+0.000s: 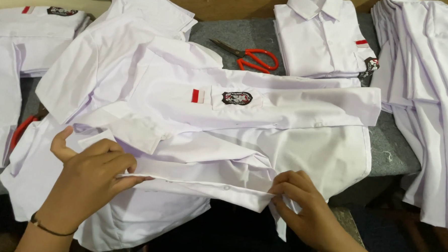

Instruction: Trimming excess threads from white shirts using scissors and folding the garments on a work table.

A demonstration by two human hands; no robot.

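A white short-sleeved shirt lies spread across the grey table, with a red-and-white patch and a dark round badge on its chest pocket. My left hand presses flat on the near folded edge of the shirt, fingers pointing right along the button strip. My right hand pinches the same folded edge at the shirt's lower hem. A thin dark band sits on my left wrist.
Red-handled scissors lie at the back middle. A folded white shirt sits behind them, a stack of white shirts at the right, more at the far left. Another red handle pokes out at left.
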